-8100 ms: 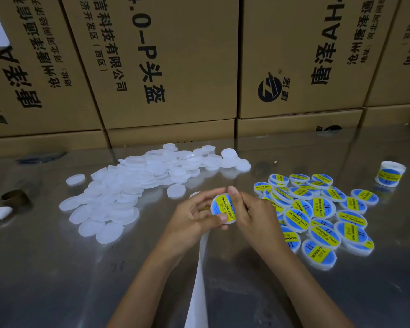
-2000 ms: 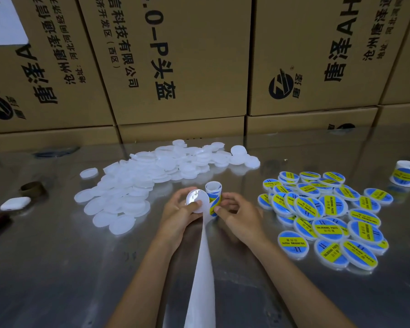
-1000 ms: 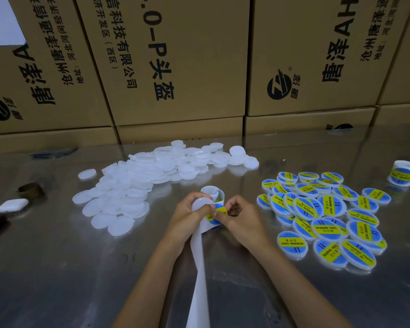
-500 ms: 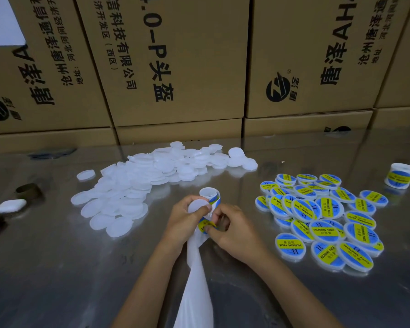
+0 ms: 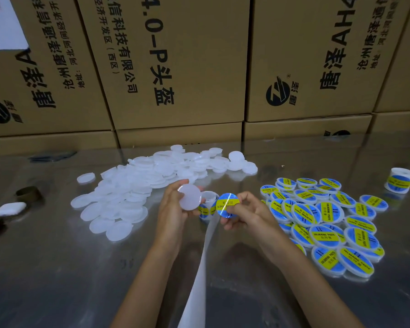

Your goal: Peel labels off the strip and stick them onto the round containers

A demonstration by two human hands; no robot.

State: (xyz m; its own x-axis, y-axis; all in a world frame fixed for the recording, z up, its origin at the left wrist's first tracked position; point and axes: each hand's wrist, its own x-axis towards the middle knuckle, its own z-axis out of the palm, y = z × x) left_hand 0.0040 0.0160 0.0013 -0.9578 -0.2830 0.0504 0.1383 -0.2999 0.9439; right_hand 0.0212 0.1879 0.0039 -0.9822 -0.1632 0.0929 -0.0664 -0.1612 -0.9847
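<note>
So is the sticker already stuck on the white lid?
No, the right hand pinches the peeled label beside the bare white container in the left hand.

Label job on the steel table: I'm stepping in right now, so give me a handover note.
Left hand holds a blank white container. Right hand pinches a peeled label, not yet stuck. Label roll sits between the hands; spent backing strip trails toward the body. Done: labelled pile, right. Left: unlabelled pile, left.

"SOLDERING PASTE" on labelled lids (image 5: 327,235), "4.0-P头盔" on cardboard box (image 5: 175,67)
</note>
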